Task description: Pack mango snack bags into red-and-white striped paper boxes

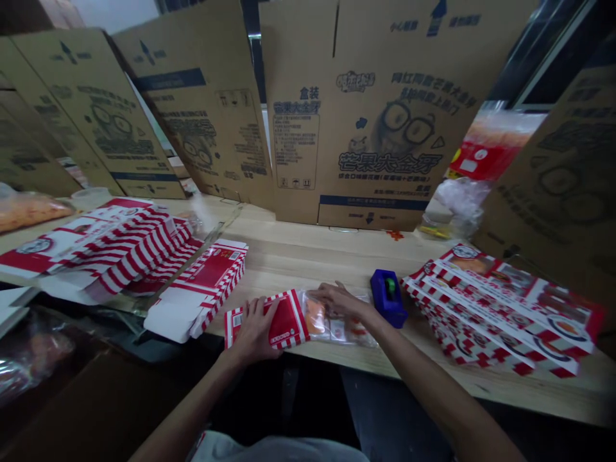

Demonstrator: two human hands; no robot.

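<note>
My left hand (256,330) is wrapped round a small red-and-white striped carton (291,314) lying at the table's front edge. At the carton's right end lies a clear plastic pack (337,332) with orange and pale pieces inside. Its left end meets the carton; how far it reaches in, I cannot tell. My right hand (337,301) rests over the pack with bent fingers, and its fingertips press on the plastic near the carton's mouth. Just right of the pack stands a blue tape dispenser (387,300) with a green roll.
Flattened striped cartons (120,244) are heaped at the left, with a smaller stack (206,285) nearer me. Filled-looking striped boxes (500,308) are piled at the right. Tall brown cardboard boxes (366,122) line the back of the wooden table (283,247).
</note>
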